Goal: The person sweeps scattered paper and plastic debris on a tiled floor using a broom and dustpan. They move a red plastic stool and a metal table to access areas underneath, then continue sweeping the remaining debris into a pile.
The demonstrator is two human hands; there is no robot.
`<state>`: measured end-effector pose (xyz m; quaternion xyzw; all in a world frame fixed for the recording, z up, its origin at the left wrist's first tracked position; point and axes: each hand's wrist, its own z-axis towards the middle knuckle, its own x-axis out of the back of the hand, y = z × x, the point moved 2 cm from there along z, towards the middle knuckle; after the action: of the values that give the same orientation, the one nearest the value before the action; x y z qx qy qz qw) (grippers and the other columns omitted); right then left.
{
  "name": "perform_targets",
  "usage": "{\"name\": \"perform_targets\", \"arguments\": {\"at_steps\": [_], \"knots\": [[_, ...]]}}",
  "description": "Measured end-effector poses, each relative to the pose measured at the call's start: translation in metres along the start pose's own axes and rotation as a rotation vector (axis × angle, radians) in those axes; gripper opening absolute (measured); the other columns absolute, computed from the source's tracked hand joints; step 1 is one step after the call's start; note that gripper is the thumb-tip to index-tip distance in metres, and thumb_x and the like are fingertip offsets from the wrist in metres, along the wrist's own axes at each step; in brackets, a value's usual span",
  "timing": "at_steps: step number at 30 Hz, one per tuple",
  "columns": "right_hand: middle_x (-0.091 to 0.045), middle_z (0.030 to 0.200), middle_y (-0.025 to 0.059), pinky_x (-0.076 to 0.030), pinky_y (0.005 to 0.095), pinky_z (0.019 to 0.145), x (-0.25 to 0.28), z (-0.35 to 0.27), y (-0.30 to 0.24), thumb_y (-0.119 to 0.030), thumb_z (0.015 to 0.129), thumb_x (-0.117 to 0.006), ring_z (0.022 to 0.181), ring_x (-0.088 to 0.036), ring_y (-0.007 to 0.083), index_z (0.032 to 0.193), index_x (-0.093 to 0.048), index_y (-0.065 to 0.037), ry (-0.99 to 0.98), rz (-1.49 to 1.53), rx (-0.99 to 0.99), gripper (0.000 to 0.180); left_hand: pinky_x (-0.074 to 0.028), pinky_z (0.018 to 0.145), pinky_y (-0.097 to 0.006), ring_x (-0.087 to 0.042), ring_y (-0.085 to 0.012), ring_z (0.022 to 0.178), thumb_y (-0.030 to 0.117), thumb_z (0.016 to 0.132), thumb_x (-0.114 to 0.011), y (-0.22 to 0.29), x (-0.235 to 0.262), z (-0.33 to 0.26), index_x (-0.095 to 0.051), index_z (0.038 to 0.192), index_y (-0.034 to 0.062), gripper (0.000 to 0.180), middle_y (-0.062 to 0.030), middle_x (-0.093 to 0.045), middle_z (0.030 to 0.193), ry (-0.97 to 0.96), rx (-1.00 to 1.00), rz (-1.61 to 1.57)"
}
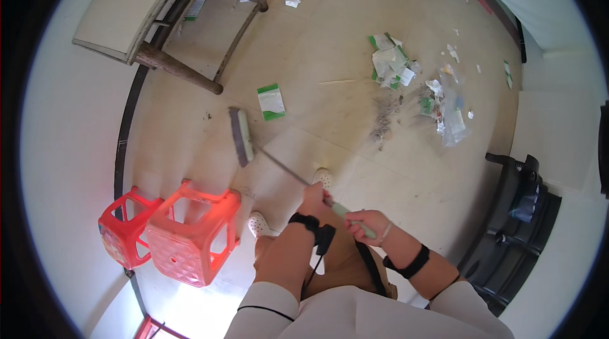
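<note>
Two hands on the broom (245,136), both closed: L hand (314,197) wraps it nr centre, R hand (369,223) grips the pale green handle end (341,209), lower & right. Broom head (242,142) lies left of centre, just beside the green-and-white packet (271,102) but not touching; can't tell if the bristles (236,138) press the floor (304,129). For a good stroke, prob. best set the bristles flat, L hand steering, R hand as pivot, & come at the packet from its left side so it slides twd the packet pile (388,63), upper right of centre. Go w/ short, low strokes nr the dark grit (381,120) below the pile, else it'd likely scatter. Mind the clog (322,177) just above your L hand, the table leg (181,70) upper left & the red stools (184,247) lower left; they'd cramp a wide backswing.
</note>
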<state>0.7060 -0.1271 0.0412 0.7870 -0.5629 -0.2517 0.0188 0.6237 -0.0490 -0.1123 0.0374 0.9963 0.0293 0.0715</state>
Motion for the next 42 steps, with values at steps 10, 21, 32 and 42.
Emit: {"name": "perform_targets", "arguments": {"at_steps": [10,21,32,42], "knots": [[-0.043,0.060,0.0043,-0.030,0.0164,0.032,0.037,-0.107,-0.060,-0.009,0.070,-0.047,0.043,-0.038,0.0062,0.073,-0.042,-0.001,0.251,-0.234,0.482,0.010,-0.034,0.037,-0.030,-0.036,-0.0157,0.041,0.015,0.072,-0.046,-0.021,-0.182,-0.031,-0.036,0.067,0.0021,0.017,-0.0061,-0.035,0.053,-0.365,0.143,-0.005],[-0.043,0.063,0.0030,-0.034,0.0194,0.035,0.035,-0.143,0.007,-0.012,0.072,-0.045,0.045,-0.040,0.0075,0.082,-0.040,-0.003,-0.112,-0.229,0.206,0.014,-0.032,0.038,-0.024,-0.034,-0.0105,0.039,0.020,0.073,-0.047,-0.029,-0.107,-0.123,-0.038,0.066,0.0096,0.016,0.0009,-0.033,0.051,-0.242,0.082,-0.077],[-0.039,0.046,-0.0003,-0.031,0.0170,0.029,-0.015,-0.016,0.023,-0.008,0.067,-0.045,0.036,-0.038,0.0053,0.060,-0.042,-0.005,-0.097,-0.153,-0.054,0.008,-0.040,0.048,-0.028,-0.044,-0.0180,0.052,0.028,0.074,-0.043,-0.016,0.018,-0.088,-0.040,0.058,0.0064,0.027,-0.0082,-0.041,0.055,0.014,0.152,0.084],[-0.041,0.055,0.0029,-0.028,0.0130,0.029,0.055,-0.120,-0.044,-0.008,0.069,-0.044,0.039,-0.036,0.0044,0.072,-0.042,0.000,0.111,0.030,0.223,0.009,-0.039,0.050,-0.032,-0.043,-0.0195,0.052,0.019,0.074,-0.044,-0.069,-0.144,-0.078,-0.040,0.066,0.0012,0.020,-0.0072,-0.041,0.055,-0.424,0.156,0.324]]}}
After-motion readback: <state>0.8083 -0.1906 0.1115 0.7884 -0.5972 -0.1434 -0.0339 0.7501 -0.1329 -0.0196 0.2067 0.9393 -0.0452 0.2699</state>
